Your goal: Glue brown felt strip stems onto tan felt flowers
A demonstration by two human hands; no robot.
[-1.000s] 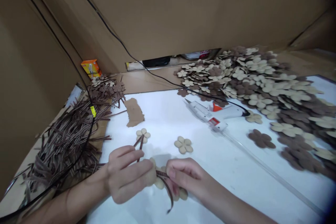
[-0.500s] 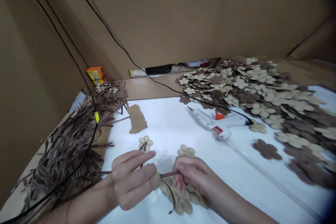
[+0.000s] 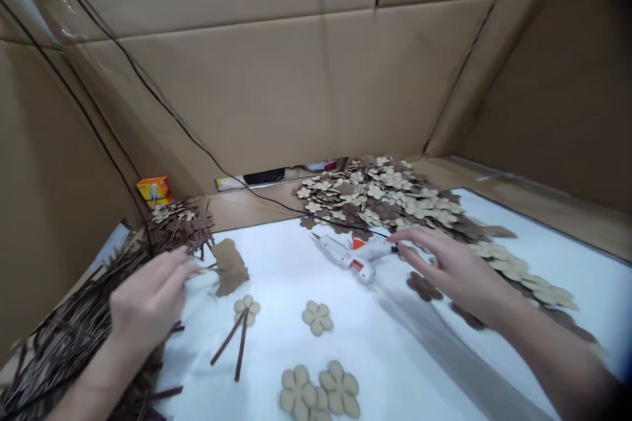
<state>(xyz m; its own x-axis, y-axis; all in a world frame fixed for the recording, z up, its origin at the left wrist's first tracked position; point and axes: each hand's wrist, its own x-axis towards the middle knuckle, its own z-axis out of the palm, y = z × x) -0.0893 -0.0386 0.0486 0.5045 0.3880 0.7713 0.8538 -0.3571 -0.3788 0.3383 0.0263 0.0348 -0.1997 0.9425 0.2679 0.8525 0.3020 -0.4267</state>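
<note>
Over the edge of the brown strip pile (image 3: pixel 89 322), my left hand (image 3: pixel 151 296) has its fingers closed round a small beige piece beside the torn cardboard (image 3: pixel 230 267). My right hand (image 3: pixel 447 266), fingers apart, is at the handle end of the white glue gun (image 3: pixel 345 256), by its black cord. A beige flower with two brown strips (image 3: pixel 246 310) lies on the white board. Right of it is a single beige flower (image 3: pixel 317 318), and several beige flowers (image 3: pixel 340 389) lie near the bottom edge.
A large heap of beige and brown flowers (image 3: pixel 390 194) spreads across the back and right. An orange box (image 3: pixel 154 191) stands at the back left. A black cable (image 3: pixel 197 143) hangs down to the glue gun. Cardboard walls (image 3: pixel 247 85) surround the board.
The hands have moved apart, the left toward the strip pile and the right to the glue gun. The strip stretched between them is no longer there. The view has shifted.
</note>
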